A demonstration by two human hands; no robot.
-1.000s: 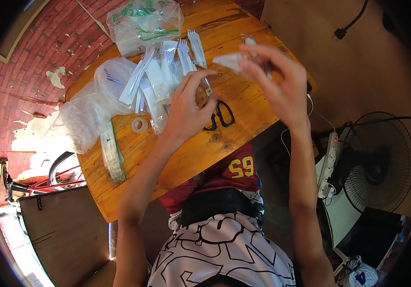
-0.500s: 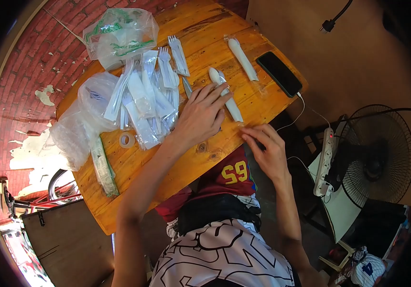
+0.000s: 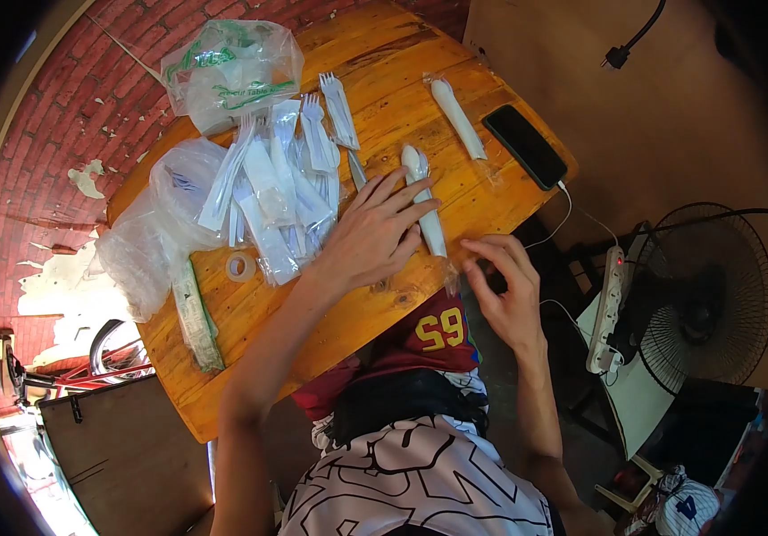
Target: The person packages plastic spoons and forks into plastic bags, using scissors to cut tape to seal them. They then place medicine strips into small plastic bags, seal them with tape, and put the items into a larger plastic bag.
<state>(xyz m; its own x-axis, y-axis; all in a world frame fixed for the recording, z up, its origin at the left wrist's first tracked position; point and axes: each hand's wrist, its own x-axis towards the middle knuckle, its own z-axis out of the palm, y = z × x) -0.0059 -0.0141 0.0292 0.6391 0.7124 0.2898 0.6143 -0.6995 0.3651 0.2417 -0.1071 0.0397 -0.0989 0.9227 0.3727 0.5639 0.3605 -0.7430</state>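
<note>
My left hand (image 3: 379, 225) lies over the table with its fingers spread. Its fingertips rest on a white plastic spoon pack (image 3: 434, 230) in clear wrapping, whose bowl end points away from me. My right hand (image 3: 507, 290) is at the near table edge beside the lower end of that pack, thumb and fingers curved and apart, with nothing visible in it. Left of my left hand is a pile of wrapped white forks and napkins (image 3: 268, 183). A knife blade (image 3: 356, 170) sticks out just beyond my left fingers. Farther back lies another wrapped spoon pack (image 3: 458, 118).
A phone (image 3: 525, 147) on a charging cable lies at the right table edge. Clear plastic bags (image 3: 232, 76) stand behind and left of the pile. A tape roll (image 3: 240, 266) and a long wrapped packet (image 3: 194, 317) lie front left. A power strip (image 3: 605, 313) and fan (image 3: 701, 299) stand right.
The spoon pack under my left fingers has slid a little toward me and turned slightly. My right hand has shifted slightly right, its thumb farther from its fingers. The whole view moved a little.
</note>
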